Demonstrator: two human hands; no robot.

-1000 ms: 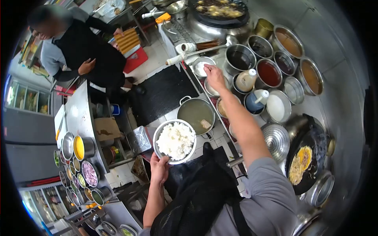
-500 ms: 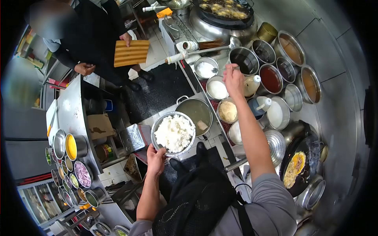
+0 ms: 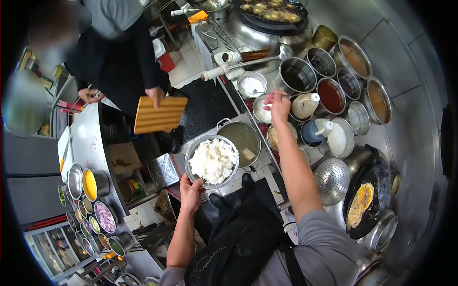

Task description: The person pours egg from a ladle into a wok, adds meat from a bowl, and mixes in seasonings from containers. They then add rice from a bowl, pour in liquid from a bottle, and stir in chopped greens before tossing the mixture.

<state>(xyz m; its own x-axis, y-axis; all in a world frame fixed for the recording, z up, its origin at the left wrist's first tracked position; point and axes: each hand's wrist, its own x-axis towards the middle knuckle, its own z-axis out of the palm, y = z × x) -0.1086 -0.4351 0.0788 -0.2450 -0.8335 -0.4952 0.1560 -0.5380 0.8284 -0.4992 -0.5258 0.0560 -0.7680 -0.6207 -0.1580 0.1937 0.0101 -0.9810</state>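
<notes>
My left hand [image 3: 191, 193] grips the near rim of a metal bowl [image 3: 190, 170], thumb at the edge. White cooked rice [image 3: 213, 161] is heaped inside it. My right hand [image 3: 278, 107] reaches over the seasoning containers, fingers bent around what looks like the thin metal handle of a spoon [image 3: 262, 92]. Below that hand is a bowl of white seasoning [image 3: 261, 114], partly hidden by the fingers. Beside it stands a bowl of white powder [image 3: 252, 85]. A squeeze bottle of tan sauce [image 3: 305, 106] is just right of my fingers.
A wok [image 3: 365, 209] with egg sits at right, a perforated ladle [image 3: 331, 181] beside it. Sauce pots [image 3: 331, 95] line the counter. A pot of cloudy liquid [image 3: 238, 138] stands beyond the rice. Another person [image 3: 119, 71] carries a striped wooden board [image 3: 160, 114] at upper left.
My right hand has moved slightly down and left, toward the bowl of white seasoning. The rice bowl stays in my left hand. The other person has come closer with the board.
</notes>
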